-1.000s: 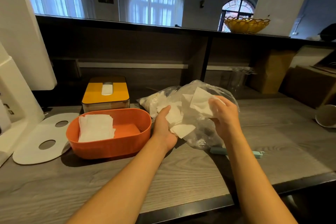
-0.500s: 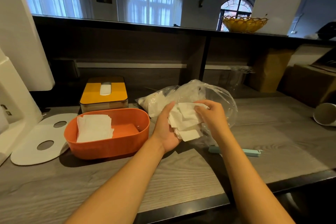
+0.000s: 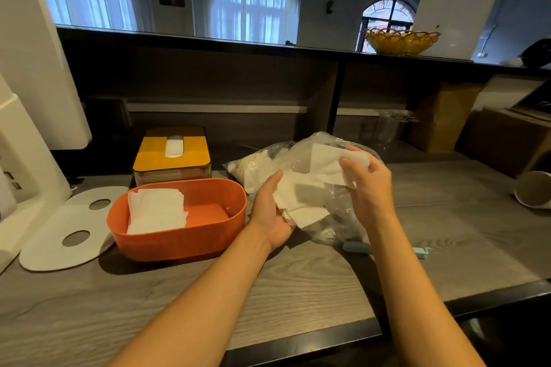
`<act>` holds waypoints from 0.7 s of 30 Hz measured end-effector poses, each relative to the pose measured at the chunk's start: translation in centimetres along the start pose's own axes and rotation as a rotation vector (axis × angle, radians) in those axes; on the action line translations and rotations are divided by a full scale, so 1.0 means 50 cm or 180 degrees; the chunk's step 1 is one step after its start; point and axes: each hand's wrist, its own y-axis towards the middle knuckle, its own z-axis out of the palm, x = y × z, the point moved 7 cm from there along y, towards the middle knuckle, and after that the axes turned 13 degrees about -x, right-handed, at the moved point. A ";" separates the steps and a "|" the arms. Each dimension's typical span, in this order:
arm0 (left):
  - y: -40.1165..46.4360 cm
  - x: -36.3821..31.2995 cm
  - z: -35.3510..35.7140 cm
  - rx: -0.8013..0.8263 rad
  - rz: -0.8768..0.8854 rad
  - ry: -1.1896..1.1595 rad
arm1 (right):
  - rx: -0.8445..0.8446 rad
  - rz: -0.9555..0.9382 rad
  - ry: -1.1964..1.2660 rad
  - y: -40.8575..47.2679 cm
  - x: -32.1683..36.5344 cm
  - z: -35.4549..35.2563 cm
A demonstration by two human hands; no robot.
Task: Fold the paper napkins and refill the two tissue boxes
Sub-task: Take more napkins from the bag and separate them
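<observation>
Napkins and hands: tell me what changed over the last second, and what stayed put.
The right hand, which had brought a napkin down onto the stack in the left hand, has gone back up to the plastic bag and pinches another napkin in its fingers. The left hand kept cradling its stack of napkins. The orange box and yellow-lidded box did not move.

Daylight is glowing through curtained windows on the far wall, beyond a dark raised ledge backing the grey wooden counter.

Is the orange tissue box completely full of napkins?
No, the napkin stack fills only the left part of the orange tissue box; its right floor is bare.
</observation>
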 end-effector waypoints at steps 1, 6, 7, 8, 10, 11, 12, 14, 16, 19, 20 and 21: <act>-0.002 -0.001 0.000 0.0016 -0.0002 -0.0002 | 0.0310 0.0163 0.0083 -0.007 -0.005 0.016; -0.006 0.007 0.007 0.0207 -0.0113 0.0190 | 0.0674 -0.0344 -0.1360 -0.026 -0.032 0.049; -0.006 0.010 0.010 0.0244 -0.0105 0.0287 | 0.0641 -0.0396 -0.1509 -0.024 -0.038 0.048; -0.005 0.012 0.011 0.0267 -0.0068 0.0388 | 0.0627 -0.0408 -0.1566 -0.022 -0.045 0.047; -0.003 0.013 0.011 0.0244 -0.0013 0.0531 | 0.0598 -0.0438 -0.1663 -0.018 -0.048 0.045; -0.003 0.013 0.012 0.0226 0.0009 0.0565 | 0.0568 -0.0483 -0.1733 -0.017 -0.046 0.044; -0.002 0.012 0.011 0.0196 0.0049 0.0603 | 0.0531 -0.0527 -0.1776 -0.018 -0.041 0.043; 0.003 0.007 0.010 0.0129 0.0168 0.0638 | 0.0523 -0.0393 -0.1646 -0.018 -0.037 0.042; 0.007 0.000 0.012 0.0099 0.0354 0.0631 | 0.0669 0.0086 -0.1432 -0.020 -0.048 0.041; 0.005 -0.011 0.010 -0.0023 0.0567 0.0629 | 0.0802 0.0566 -0.1319 -0.028 -0.068 0.040; 0.004 -0.013 0.009 -0.0060 0.0609 0.0646 | 0.0740 0.0557 -0.1317 -0.026 -0.069 0.038; 0.003 -0.013 0.009 -0.0060 0.0607 0.0645 | 0.0658 0.0530 -0.1304 -0.024 -0.068 0.035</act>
